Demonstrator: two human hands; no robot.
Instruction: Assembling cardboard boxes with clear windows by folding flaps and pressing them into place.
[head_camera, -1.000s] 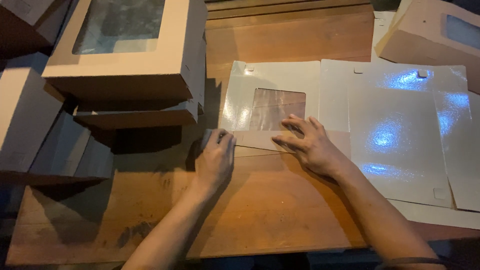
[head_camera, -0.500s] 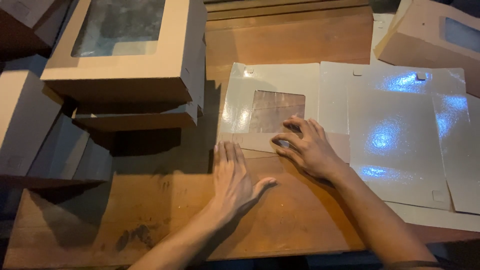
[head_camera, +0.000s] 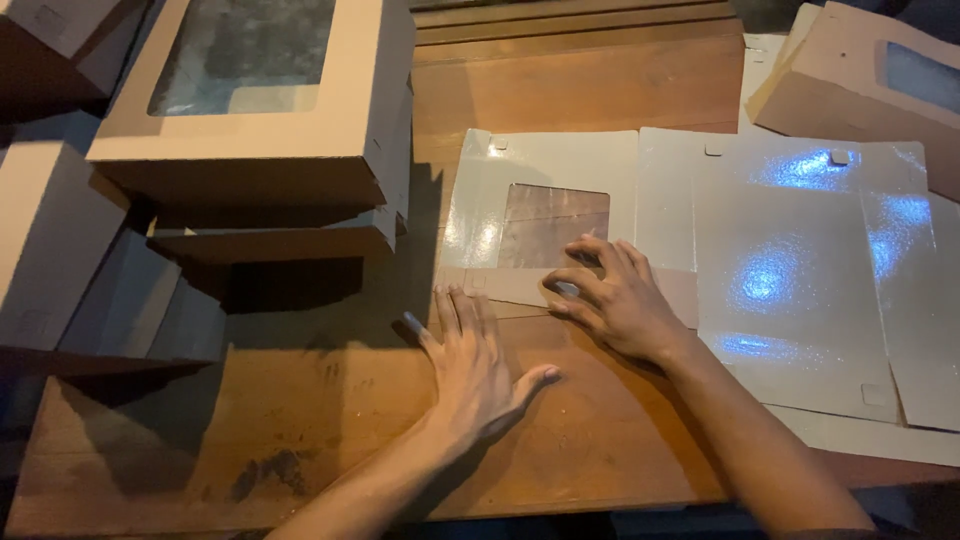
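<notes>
Both hands press flat on an unfolded, glossy cardboard box blank (head_camera: 545, 210) lying on a wooden tabletop (head_camera: 300, 440). The left hand (head_camera: 475, 365) lies palm down, fingers spread and released, tips on the blank's folded lower flap. The right hand (head_camera: 615, 300) arches just beside it, bent fingers pressing that flap, grasping nothing. Beyond the fingers sits the blank's clear window; assembled window boxes (head_camera: 260, 110) stand to the left
</notes>
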